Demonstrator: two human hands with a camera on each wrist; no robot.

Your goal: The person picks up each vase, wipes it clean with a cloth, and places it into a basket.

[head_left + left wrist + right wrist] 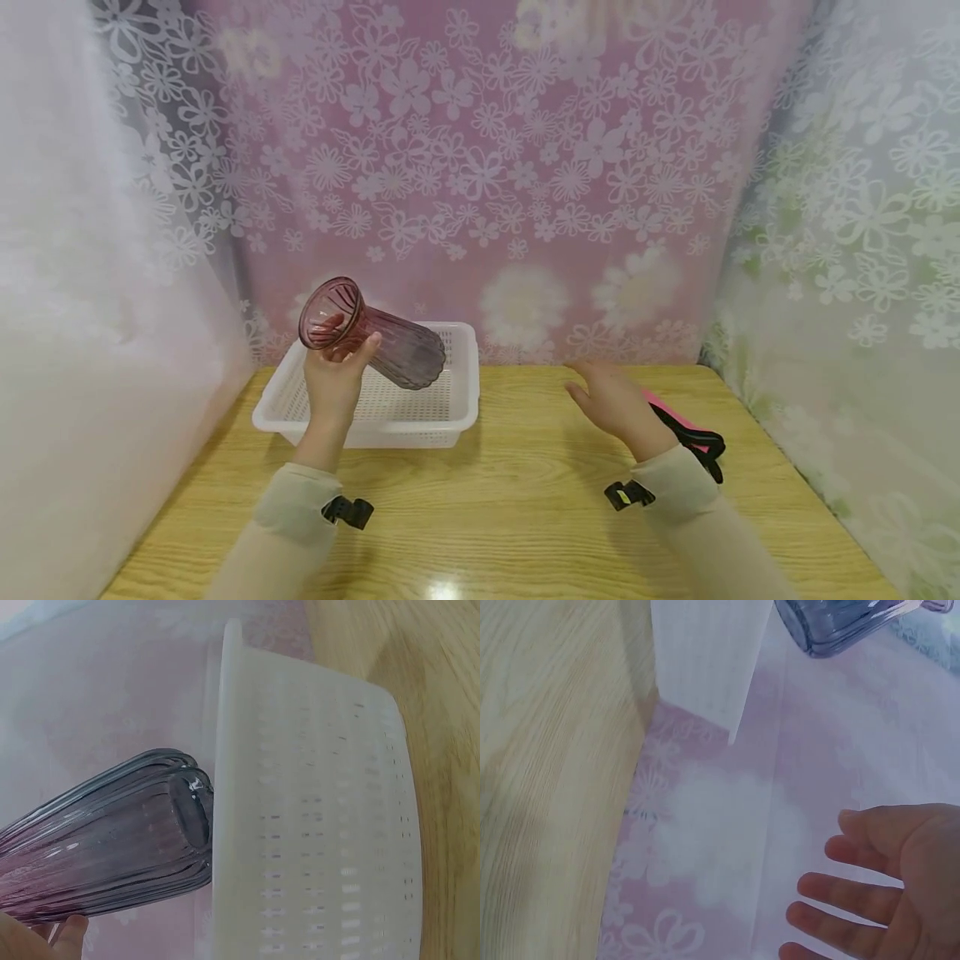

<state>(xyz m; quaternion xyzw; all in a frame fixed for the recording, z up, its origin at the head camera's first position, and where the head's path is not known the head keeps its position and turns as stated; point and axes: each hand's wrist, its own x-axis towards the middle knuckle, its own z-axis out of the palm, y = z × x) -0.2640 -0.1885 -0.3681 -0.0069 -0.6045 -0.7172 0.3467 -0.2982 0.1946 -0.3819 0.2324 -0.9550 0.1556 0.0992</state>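
Observation:
A ribbed glass vase (pixel 401 346), pink at its flared mouth and grey-violet toward the base, is held tilted by my left hand (pixel 333 387) near its neck. Its mouth points up and left, its base down and right, above a white plastic basket (pixel 367 435). In the left wrist view the vase (pixel 112 836) shows its thick base beside the basket's rim, with fingertips (pixel 71 937) under it. My right hand (pixel 611 404) hovers over the right part of the table, holding nothing. Its fingers (pixel 847 896) are spread and relaxed in the right wrist view.
A pink and black item (pixel 686 429), partly hidden behind the right hand and sleeve, lies on the wooden table (pixel 480 525). Floral curtains (pixel 517 208) hang behind the table and along both sides. Each wrist wears a black strap mount (pixel 348 511).

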